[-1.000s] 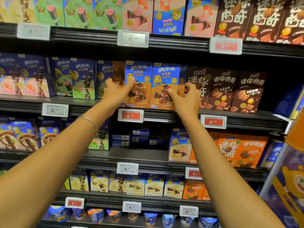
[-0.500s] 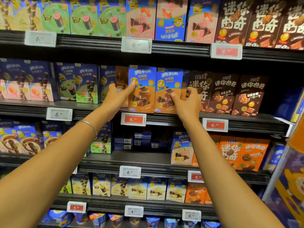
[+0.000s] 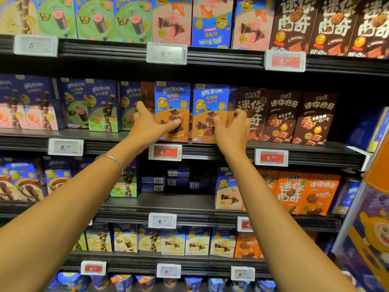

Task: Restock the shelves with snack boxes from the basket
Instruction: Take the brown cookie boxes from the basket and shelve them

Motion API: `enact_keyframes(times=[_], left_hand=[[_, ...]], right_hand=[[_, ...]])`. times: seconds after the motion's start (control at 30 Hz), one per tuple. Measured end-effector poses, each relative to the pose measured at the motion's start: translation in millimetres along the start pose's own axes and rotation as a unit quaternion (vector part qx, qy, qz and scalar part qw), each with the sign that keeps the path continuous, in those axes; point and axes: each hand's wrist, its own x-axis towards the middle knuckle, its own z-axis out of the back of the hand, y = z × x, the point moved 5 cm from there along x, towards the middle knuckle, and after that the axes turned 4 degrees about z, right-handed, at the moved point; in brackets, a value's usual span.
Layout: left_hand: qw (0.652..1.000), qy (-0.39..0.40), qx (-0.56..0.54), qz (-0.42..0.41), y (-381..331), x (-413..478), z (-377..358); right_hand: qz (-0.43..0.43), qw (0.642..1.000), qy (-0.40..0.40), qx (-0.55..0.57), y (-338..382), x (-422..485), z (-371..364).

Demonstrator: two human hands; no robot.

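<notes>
Orange and blue, the left box (image 3: 172, 102) and the right box (image 3: 210, 102) stand upright side by side on the shelf (image 3: 305, 152), second from the top in my view, with a thin gap between them. Both sit at the shelf's front edge, the left box just above a red price tag (image 3: 165, 152).

I have the left hand (image 3: 147, 125) gripping the left box: the thumb lies across its lower front face and the fingers (image 3: 140, 107) reach round its left side. On that wrist I see a thin silver bangle (image 3: 111, 161).

I have the right hand (image 3: 231, 133) gripping the right box in the mirror way. Its thumb presses the front face low down, and its fingers (image 3: 242, 114) curl round the right edge, in front of the nearest of the dark cookie boxes (image 3: 282, 116) that fill the row to the right.

To the left of my left hand stand green and blue boxes (image 3: 101, 106) of wafer rolls, close to the left box; I cannot tell whether they touch it.

One shelf down, directly under my hands, a few blue cartons (image 3: 172, 178) lie flat and set back, with orange boxes (image 3: 305, 192) to their right. Both arms reach up from the lower corners of the view.
</notes>
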Motion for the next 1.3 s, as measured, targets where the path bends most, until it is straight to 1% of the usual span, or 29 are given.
enact_keyframes(times=[0.1,0.27,0.37,0.43,0.5,0.63,0.7,0.77,0.9,1.0,1.07,1.17,1.3], left_hand=[[1.0,-0.001,0.012,0.001,-2.2,-4.4,2.0],[1.0,-0.006,0.02,0.009,-4.9,-8.3,1.5],[1.0,0.009,0.004,0.023,-8.0,-9.1,2.8],[0.999,0.006,-0.015,0.03,-11.6,-12.9,5.4],[0.999,-0.031,-0.04,0.02,-16.1,-21.6,7.6],[0.985,-0.153,-0.041,-0.065,-33.0,-47.1,5.6],[0.978,-0.171,-0.053,-0.105,-47.1,-63.5,-5.9],[0.973,-0.17,-0.082,-0.132,-61.3,-78.9,-22.1],[0.96,-0.172,-0.17,-0.141,-74.8,-103.5,-50.2],[0.96,-0.183,-0.137,-0.163,-69.0,-113.4,-57.1],[0.969,-0.159,-0.098,-0.159,-60.9,-111.1,-55.9],[0.973,-0.1,-0.143,-0.152,-56.7,-107.0,-50.7],[0.976,-0.08,-0.123,-0.162,-51.0,-106.7,-38.0]], right_hand=[[0.003,1.0,-0.003,-0.019,1.6,-0.7,-0.8],[0.005,1.0,0.007,-0.02,0.6,1.0,-1.0],[-0.003,0.999,0.032,0.016,-1.2,3.9,1.7],[-0.032,0.996,0.045,0.07,-4.9,6.3,7.0],[-0.064,0.988,0.055,0.13,-9.7,7.5,15.5],[-0.075,0.976,0.059,0.194,-13.8,9.8,42.2],[-0.08,0.973,0.07,0.207,-16.2,12.9,59.4],[-0.08,0.968,0.083,0.222,-20.3,15.8,78.1],[-0.076,0.954,0.104,0.271,-35.7,12.8,112.9],[-0.078,0.949,0.111,0.285,-50.4,2.0,134.7],[-0.085,0.946,0.113,0.292,-58.9,-8.7,145.2],[-0.11,0.944,0.11,0.29,-64.3,-27.3,154.9],[-0.14,0.938,0.121,0.294,-56.0,-50.2,154.0]])
